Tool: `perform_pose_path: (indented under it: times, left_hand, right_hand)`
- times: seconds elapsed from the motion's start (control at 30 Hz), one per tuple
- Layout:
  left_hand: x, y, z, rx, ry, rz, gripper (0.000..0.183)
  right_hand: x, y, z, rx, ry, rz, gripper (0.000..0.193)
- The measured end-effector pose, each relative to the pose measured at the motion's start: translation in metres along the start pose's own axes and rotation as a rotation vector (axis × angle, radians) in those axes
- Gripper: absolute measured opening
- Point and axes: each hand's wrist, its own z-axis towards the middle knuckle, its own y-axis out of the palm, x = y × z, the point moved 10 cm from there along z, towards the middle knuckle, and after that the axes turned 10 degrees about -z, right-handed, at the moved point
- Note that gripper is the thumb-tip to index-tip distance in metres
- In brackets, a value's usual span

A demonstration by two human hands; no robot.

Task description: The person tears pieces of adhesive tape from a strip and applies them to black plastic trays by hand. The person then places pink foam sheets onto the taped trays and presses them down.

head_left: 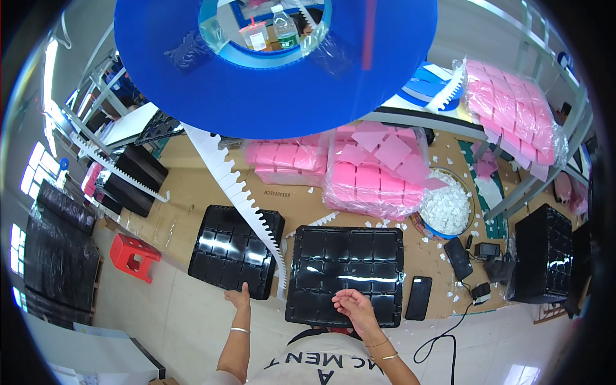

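Note:
Two black plastic trays with rows of shallow compartments lie side by side at the table's near edge. At the near edge of the left tray (224, 247), my left hand (239, 298) grips the rim, thumb on top. Over the right tray (346, 253), my right hand (354, 307) is closed, fingertips pinched together; whatever they hold is too small to make out. A white toothed strip (231, 189) hangs down from a large blue reel (276, 96), crosses the left tray and ends between the two trays.
Bagged pink foam blocks (372, 183) stand behind the trays, beside a round tub of white scraps (446, 205). A black phone (418, 298) lies right of the trays, near a cabled adapter (480, 294). Stacked black trays (542, 253) stand far right; a red stool (133, 256) is left.

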Motion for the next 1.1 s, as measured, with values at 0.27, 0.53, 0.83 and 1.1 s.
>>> perform_pose_path:
  times: [0.27, 0.53, 0.83, 1.1]
  left_hand:
    - [0.166, 0.076, -0.137, -0.944, 0.862, 0.114, 0.055]
    - [0.160, 0.070, -0.175, -1.019, 0.194, -0.328, 0.017]
    - [0.142, 0.050, -0.208, -1.031, -0.163, -0.622, 0.013]
    - [0.062, 0.038, -0.167, -0.708, -0.153, -0.556, 0.009]
  right_hand:
    - [-0.009, -0.004, 0.005, -0.022, -0.065, -0.117, 0.019]
    - [0.004, 0.038, 0.055, -0.118, -0.269, -0.504, 0.026]
    - [0.011, 0.077, 0.069, -0.190, -0.280, -0.640, 0.017]
    - [-0.047, 0.090, 0.079, -0.020, -0.619, -0.875, 0.010]
